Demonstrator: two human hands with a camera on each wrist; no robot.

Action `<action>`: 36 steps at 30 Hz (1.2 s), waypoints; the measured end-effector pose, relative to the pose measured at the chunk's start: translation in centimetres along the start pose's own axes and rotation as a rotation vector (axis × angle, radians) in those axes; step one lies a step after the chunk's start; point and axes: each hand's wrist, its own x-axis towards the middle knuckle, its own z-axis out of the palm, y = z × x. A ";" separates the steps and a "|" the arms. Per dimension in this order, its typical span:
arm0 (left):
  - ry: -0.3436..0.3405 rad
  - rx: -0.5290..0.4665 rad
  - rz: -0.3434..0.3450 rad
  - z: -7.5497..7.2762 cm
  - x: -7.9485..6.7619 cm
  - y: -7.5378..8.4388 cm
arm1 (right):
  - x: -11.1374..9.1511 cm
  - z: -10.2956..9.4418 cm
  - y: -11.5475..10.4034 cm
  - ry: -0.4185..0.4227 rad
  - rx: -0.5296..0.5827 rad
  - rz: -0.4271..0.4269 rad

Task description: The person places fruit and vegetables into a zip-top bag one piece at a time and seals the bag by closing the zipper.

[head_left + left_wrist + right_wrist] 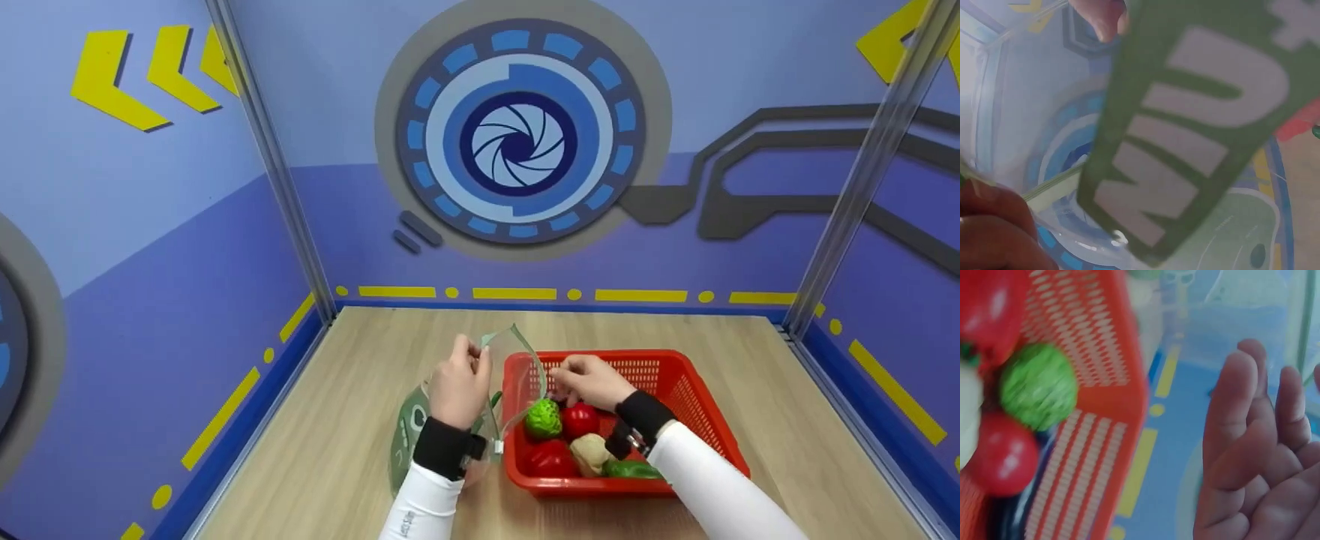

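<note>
My left hand (456, 391) pinches the top edge of a clear zip bag with green print (411, 429), left of the red basket. White letters show large on the bag (1185, 129) in the left wrist view. Over the basket's left part is my right hand (596, 382), beside the bag's open mouth. In the right wrist view its fingers (1230, 399) are loosely bent, with nothing between them. Below it lie a bumpy green ball-shaped vegetable (544, 418) and a tomato (581, 420).
The red plastic basket (720, 427) also holds a red bell pepper (551, 459), a cream-coloured knobbly vegetable (590, 454), a long green vegetable (632, 470) and a dark eggplant (1019, 500). The wooden table (360, 382) ends at blue-purple walls (337, 225) with metal corner posts.
</note>
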 end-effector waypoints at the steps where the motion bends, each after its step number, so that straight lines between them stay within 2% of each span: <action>1: 0.004 -0.001 0.001 0.0 -0.1 -0.1 | -0.2 -0.2 0.3 0.008 -0.008 0.016; 7: 0.008 -0.023 0.006 0.0 -0.5 -0.6 | -1.6 -0.7 3.1 0.003 -0.115 0.103; 12: -0.004 -0.028 -0.002 0.2 -0.8 -0.5 | -2.6 -0.6 6.0 -0.055 -0.297 0.105; 17: 0.001 -0.014 0.008 0.4 -1.1 -0.3 | -3.1 -0.8 7.7 -0.102 -0.465 0.134; 20: 0.003 -0.009 0.020 0.7 -1.3 -0.2 | -3.4 -0.8 8.1 -0.143 -0.515 0.158; 24: 0.003 -0.008 0.019 1.0 -1.5 -0.2 | -3.8 -0.8 8.7 -0.189 -0.572 0.147; 31: -0.017 -0.017 -0.006 0.9 -1.6 -0.1 | -4.0 -0.9 9.3 -0.267 -0.603 0.183; 36: -0.001 -0.017 0.000 1.0 -1.6 -0.2 | -3.8 -0.6 9.3 -0.250 -0.612 0.172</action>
